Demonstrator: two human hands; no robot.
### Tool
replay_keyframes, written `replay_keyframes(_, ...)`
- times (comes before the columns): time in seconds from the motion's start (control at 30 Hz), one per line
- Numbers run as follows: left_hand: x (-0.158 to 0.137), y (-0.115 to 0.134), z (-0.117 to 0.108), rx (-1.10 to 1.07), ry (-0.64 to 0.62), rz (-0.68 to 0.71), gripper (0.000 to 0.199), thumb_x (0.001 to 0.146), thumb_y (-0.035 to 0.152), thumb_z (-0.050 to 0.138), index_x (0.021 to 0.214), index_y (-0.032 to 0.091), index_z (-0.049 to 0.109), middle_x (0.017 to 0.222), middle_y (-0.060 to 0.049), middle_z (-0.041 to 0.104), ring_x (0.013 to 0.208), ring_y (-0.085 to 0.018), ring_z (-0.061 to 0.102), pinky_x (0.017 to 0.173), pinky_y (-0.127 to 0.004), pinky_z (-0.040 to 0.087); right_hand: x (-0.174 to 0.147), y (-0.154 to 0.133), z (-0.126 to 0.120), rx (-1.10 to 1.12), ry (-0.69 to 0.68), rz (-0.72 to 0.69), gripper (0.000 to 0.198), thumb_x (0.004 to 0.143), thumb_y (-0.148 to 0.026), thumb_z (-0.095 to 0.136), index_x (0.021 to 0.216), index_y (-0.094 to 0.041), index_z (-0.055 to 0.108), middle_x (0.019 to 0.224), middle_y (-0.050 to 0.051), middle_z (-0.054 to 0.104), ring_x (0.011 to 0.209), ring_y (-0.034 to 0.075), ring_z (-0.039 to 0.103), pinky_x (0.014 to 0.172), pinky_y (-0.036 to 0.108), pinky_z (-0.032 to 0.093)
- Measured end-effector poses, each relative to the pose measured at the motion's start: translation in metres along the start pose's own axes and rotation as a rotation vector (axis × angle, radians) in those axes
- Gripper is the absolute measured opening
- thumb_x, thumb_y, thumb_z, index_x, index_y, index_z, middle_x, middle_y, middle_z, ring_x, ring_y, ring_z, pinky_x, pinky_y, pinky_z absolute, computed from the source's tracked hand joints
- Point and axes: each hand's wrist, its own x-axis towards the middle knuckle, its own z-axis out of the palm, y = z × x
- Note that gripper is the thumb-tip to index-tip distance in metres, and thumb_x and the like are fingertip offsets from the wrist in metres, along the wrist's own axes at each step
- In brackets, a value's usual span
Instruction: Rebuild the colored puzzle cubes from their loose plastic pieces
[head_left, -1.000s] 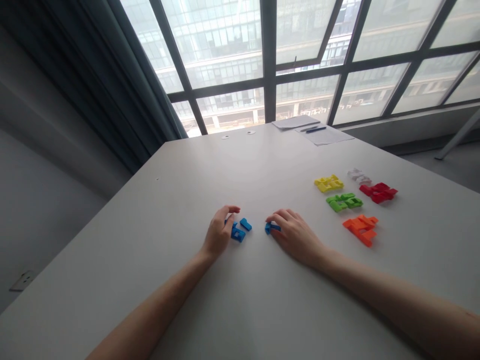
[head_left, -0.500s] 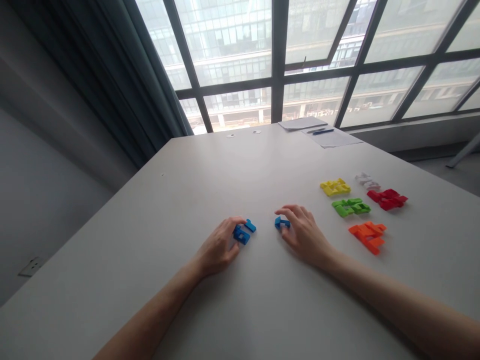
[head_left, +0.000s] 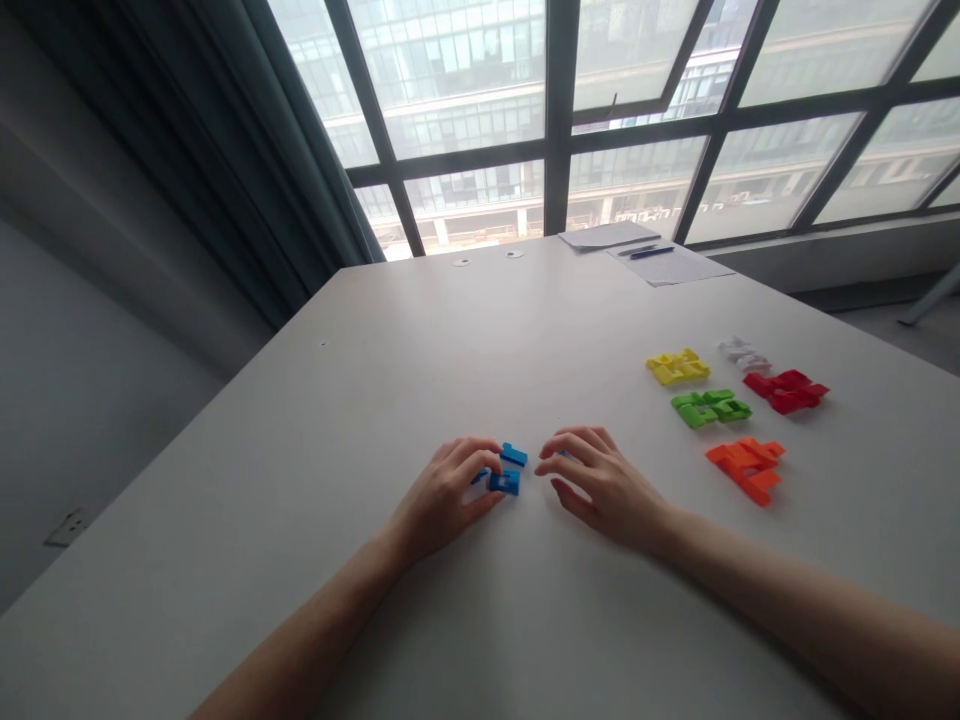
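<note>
My left hand (head_left: 448, 488) is closed around a small blue plastic piece (head_left: 505, 483), its thumb and index finger at the piece's sides. Just beyond those fingertips lies a second, flat blue piece (head_left: 514, 455) on the white table (head_left: 420, 370). A bit of blue also shows under the left fingers, mostly covered. To the right, my right hand (head_left: 596, 478) rests with fingers apart and curved. A sliver of another blue piece (head_left: 562, 453) peeks out behind its fingers; most of it is hidden.
Right of my right hand lie clusters of similar plastic pieces: yellow (head_left: 678, 367), green (head_left: 711, 408), white (head_left: 744, 355), red (head_left: 787, 391) and orange (head_left: 748, 468). Paper sheets (head_left: 694, 268) and a pen (head_left: 652, 252) are at the far edge, by the window.
My left hand has shifted slightly right with the blue piece, which has turned. My right hand has come closer to the left, and its fingers now cover most of the blue piece there.
</note>
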Motion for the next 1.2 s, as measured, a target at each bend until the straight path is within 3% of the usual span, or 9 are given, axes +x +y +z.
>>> replay_keyframes(0.2,0.0,-0.001,0.0,0.041,0.022,0.115,0.009,0.087,0.028,0.065,0.094,0.022,0.062,0.102,-0.004,0.066,0.101,-0.019,0.057,0.095,-0.036,0.043,0.0,-0.001,-0.001,0.037,-0.064,-0.037,0.018,0.092,-0.022,0.052,0.108,-0.023,0.061,0.108,0.005,0.065,0.108,0.019,0.052,0.096,0.038,0.037)
replay_keyframes(0.43,-0.001,0.002,0.0,0.116,0.071,0.014,0.018,0.091,0.02,0.057,0.108,0.021,0.058,0.107,-0.006,0.063,0.103,-0.02,0.054,0.093,-0.036,0.042,0.001,-0.005,-0.002,0.024,-0.159,-0.105,0.022,0.092,-0.021,0.051,0.111,-0.025,0.063,0.118,0.004,0.064,0.115,0.02,0.05,0.1,0.039,0.034)
replay_keyframes(0.57,0.001,0.006,0.0,0.154,0.069,-0.029,0.017,0.088,0.029,0.06,0.101,0.019,0.056,0.101,-0.006,0.065,0.101,-0.022,0.055,0.095,-0.04,0.04,0.001,-0.007,-0.002,0.014,-0.131,-0.097,0.018,0.091,-0.018,0.05,0.105,-0.022,0.062,0.123,0.005,0.064,0.118,0.021,0.049,0.099,0.039,0.034)
replay_keyframes(0.8,0.001,0.013,0.006,0.195,0.068,-0.063,0.038,0.08,0.04,0.07,0.106,0.02,0.051,0.1,-0.005,0.067,0.1,-0.023,0.059,0.109,-0.051,0.027,0.001,-0.008,-0.002,0.041,-0.15,-0.097,0.015,0.089,-0.015,0.05,0.096,-0.021,0.061,0.122,0.005,0.065,0.119,0.021,0.05,0.098,0.039,0.034)
replay_keyframes(1.03,0.001,0.014,0.005,0.044,-0.006,-0.074,0.036,0.079,0.019,0.064,0.113,0.023,0.051,0.109,-0.004,0.067,0.11,-0.019,0.058,0.113,-0.046,0.024,0.003,-0.007,-0.008,0.209,-0.187,-0.143,0.021,0.083,-0.008,0.049,0.095,-0.022,0.059,0.116,0.003,0.067,0.114,0.018,0.052,0.099,0.039,0.036)
replay_keyframes(1.2,0.002,0.017,0.0,0.012,-0.062,-0.047,0.051,0.073,0.01,0.058,0.121,0.023,0.048,0.118,-0.004,0.064,0.115,-0.02,0.055,0.115,-0.044,0.024,0.001,-0.003,-0.005,0.194,-0.077,-0.034,0.022,0.087,-0.012,0.051,0.105,-0.021,0.059,0.104,0.006,0.067,0.108,0.018,0.055,0.094,0.036,0.04)
